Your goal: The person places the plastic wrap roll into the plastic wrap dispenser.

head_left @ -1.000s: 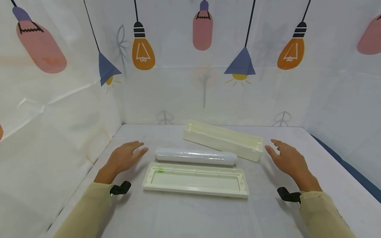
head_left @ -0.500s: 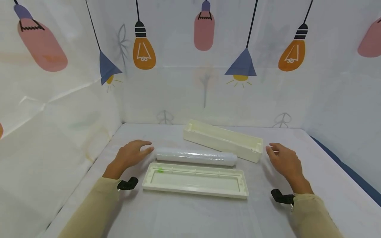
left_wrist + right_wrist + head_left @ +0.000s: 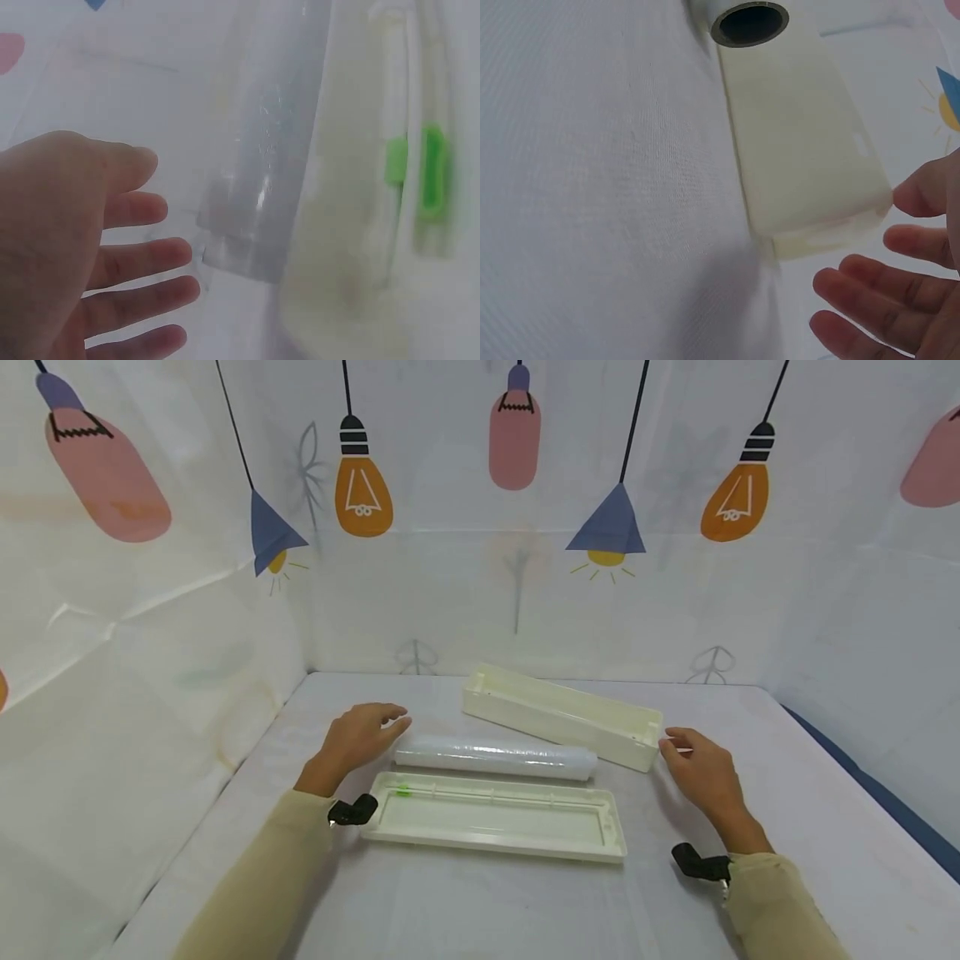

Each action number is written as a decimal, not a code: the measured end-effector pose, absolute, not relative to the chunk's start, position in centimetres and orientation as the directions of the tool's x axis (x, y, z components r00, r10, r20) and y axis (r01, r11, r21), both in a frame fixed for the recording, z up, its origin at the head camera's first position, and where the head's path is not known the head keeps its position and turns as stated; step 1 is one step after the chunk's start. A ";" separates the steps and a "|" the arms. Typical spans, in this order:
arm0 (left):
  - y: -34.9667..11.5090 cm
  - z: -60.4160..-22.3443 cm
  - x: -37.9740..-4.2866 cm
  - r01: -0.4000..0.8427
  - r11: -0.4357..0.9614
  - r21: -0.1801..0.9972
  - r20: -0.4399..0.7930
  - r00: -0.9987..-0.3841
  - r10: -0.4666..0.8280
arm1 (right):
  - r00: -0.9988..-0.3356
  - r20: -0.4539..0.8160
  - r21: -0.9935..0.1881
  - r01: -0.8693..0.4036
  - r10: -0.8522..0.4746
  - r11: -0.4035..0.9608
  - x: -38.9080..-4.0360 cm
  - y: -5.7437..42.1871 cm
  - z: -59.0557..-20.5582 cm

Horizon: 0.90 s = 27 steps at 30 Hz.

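A roll of cling film (image 3: pixel 495 757) lies on the table between a long cream box (image 3: pixel 555 714) behind it and a matching shallow lid (image 3: pixel 491 822) in front. My left hand (image 3: pixel 358 737) hovers at the roll's left end, fingers spread and holding nothing. In the left wrist view its fingertips come close to the end of the film roll (image 3: pixel 274 150). My right hand (image 3: pixel 701 768) is beside the box's right end with its fingers loosely bent. The right wrist view has the thumb tip right at the corner of the box (image 3: pixel 802 142).
A green slider (image 3: pixel 433 172) sits on a rail along the lid. The roll's hollow core (image 3: pixel 750 25) shows at its right end. White sheets with lamp drawings (image 3: pixel 363 497) enclose the table (image 3: pixel 480 910) at the back and sides. Black cameras are strapped to both wrists.
My left hand has moved right, toward the roll's left end. My right hand has come left and slightly nearer, up to the box's right end. The box, roll and lid stay put.
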<state>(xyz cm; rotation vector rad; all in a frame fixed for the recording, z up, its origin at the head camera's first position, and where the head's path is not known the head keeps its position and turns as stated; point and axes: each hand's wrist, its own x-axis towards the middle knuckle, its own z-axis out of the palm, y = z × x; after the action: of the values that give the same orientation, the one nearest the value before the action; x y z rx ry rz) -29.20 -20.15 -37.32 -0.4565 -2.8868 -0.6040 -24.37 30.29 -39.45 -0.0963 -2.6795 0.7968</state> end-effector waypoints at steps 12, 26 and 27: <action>-17.4 -36.2 -31.5 0.313 0.855 0.413 0.138 -0.950 0.281 | -0.957 0.237 -0.631 -0.022 0.166 0.775 -24.6 29.9 -39.4; -13.4 -36.2 -33.8 0.247 0.804 0.541 0.094 -0.968 0.234 | -0.972 0.178 -0.696 -0.014 0.153 0.718 -24.9 29.5 -39.4; -13.2 -36.2 -34.0 0.233 0.800 0.553 0.084 -0.971 0.224 | -0.973 0.173 -0.698 -0.010 0.155 0.716 -24.8 29.5 -39.4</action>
<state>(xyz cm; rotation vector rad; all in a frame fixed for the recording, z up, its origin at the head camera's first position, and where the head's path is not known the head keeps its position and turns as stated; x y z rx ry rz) -33.98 -13.16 -36.21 -0.3761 -2.9665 -0.9136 -24.84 29.46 -39.39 -0.1155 -2.7024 1.1013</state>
